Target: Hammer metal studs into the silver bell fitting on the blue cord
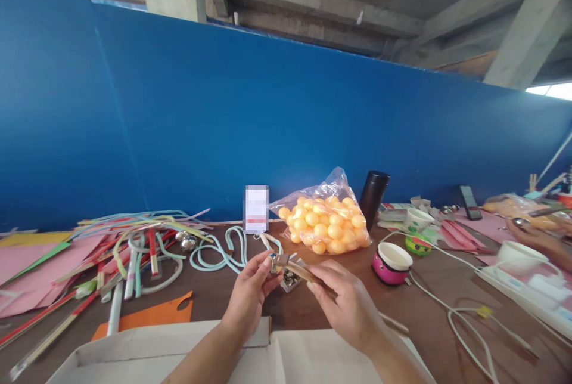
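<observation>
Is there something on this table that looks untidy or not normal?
Yes. On the left, coloured sticks and tubes lie in a jumbled heap, partly over pink paper. The orange sheet there has a rounded hole near its right end; whether cut or torn, I cannot tell.

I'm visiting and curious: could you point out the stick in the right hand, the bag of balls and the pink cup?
Stick (301,271): head view, on its uncovered stretch.
Bag of balls (336,183): head view, on its clear top.
Pink cup (387,273): head view, on its outer wall.
</observation>
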{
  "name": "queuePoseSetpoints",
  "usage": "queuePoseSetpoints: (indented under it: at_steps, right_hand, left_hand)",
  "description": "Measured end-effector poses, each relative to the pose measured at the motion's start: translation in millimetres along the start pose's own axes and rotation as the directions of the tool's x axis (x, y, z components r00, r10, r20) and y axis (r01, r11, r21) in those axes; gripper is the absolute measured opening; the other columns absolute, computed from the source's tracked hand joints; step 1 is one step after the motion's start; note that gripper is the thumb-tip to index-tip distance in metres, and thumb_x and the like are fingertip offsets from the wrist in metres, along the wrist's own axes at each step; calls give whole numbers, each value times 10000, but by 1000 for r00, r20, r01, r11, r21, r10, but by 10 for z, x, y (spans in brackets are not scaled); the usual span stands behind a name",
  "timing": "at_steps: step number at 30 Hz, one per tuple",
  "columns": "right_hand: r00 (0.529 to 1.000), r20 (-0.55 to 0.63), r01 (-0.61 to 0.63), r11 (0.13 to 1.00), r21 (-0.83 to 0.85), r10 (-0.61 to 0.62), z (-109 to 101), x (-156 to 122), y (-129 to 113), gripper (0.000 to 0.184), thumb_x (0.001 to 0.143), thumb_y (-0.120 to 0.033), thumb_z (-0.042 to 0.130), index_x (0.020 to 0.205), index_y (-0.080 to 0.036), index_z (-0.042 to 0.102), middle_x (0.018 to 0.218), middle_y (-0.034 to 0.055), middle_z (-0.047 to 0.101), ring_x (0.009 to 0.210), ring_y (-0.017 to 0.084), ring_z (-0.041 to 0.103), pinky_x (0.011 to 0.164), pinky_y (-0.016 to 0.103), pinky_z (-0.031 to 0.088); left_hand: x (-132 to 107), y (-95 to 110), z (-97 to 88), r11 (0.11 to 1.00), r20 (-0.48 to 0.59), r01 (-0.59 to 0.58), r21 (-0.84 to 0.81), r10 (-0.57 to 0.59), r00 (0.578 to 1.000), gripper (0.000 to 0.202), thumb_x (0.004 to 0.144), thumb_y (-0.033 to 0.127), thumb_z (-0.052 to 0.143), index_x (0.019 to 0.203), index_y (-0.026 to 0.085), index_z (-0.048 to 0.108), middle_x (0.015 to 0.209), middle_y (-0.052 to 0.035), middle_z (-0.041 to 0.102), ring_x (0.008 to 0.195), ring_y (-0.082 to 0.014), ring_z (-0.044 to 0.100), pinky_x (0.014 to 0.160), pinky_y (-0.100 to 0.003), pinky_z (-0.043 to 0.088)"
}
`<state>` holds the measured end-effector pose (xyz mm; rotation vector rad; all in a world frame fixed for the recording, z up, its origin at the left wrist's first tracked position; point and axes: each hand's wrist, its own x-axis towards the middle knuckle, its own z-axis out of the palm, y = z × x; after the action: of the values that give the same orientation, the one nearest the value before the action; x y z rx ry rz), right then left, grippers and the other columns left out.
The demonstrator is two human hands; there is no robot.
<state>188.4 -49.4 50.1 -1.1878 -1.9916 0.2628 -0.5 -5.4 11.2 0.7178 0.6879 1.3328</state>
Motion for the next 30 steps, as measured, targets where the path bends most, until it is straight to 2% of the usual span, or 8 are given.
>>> queuePoseSetpoints:
  at_steps: [5, 9, 14, 19, 26, 30]
  right_hand:
    - [999, -40, -8, 1000, 0, 8, -14, 1, -7, 255, 894, -206, 459, 1107, -247, 593, 942, 50, 607, 859, 178, 586, 782, 277, 489]
    - [1000, -22, -23, 999, -44, 22, -4, -4, 8, 259, 886, -185, 464, 1096, -256, 599, 926, 43, 612, 857, 185, 584, 783, 290, 481]
    - [997, -69, -27, 1000, -8, 27, 1, -6, 29, 233, 892, -214, 463, 1082, -232, 595, 966, 58, 605, 879, 186, 582, 789, 279, 484]
    - [999, 3, -51, 997, -60, 51, -7, -8, 11, 244, 879, -187, 473, 1071, -267, 601, 929, 30, 610, 833, 176, 588, 781, 284, 480]
    - [997, -61, -43, 999, -20, 42, -10, -14, 18, 237, 886, -209, 462, 1082, -241, 592, 964, 50, 606, 863, 178, 587, 778, 269, 487]
    - [999, -2, -44, 996, -80, 44, -2, -12, 5, 248, 871, -190, 479, 1070, -264, 607, 926, 32, 616, 830, 176, 592, 750, 273, 488]
  left_hand:
    - [5, -10, -4, 1000, -1, -5, 26, 5, 1000, 367, 747, 336, 680, 1062, 156, 627, 904, -66, 679, 760, -139, 644, 793, -288, 521]
    - [10, -17, 3, 999, -9, -21, 33, 21, 1000, 391, 714, 350, 705, 1045, 153, 640, 889, -71, 683, 749, -146, 647, 776, -293, 523]
    - [23, -31, -1, 998, -18, -24, 51, 25, 1000, 403, 709, 363, 705, 1048, 152, 644, 885, -72, 678, 751, -147, 639, 781, -307, 521]
    - [30, -54, -15, 997, -33, -36, 61, 38, 999, 376, 720, 357, 697, 1036, 159, 644, 896, -63, 669, 754, -136, 629, 773, -295, 520]
    - [40, -65, -28, 996, -39, -33, 82, 37, 999, 373, 732, 360, 686, 1045, 162, 639, 898, -60, 660, 757, -134, 622, 774, -298, 518]
    - [58, -85, -42, 995, -40, -43, 88, 47, 998, 357, 739, 358, 681, 1037, 166, 636, 904, -56, 654, 769, -133, 620, 767, -289, 518]
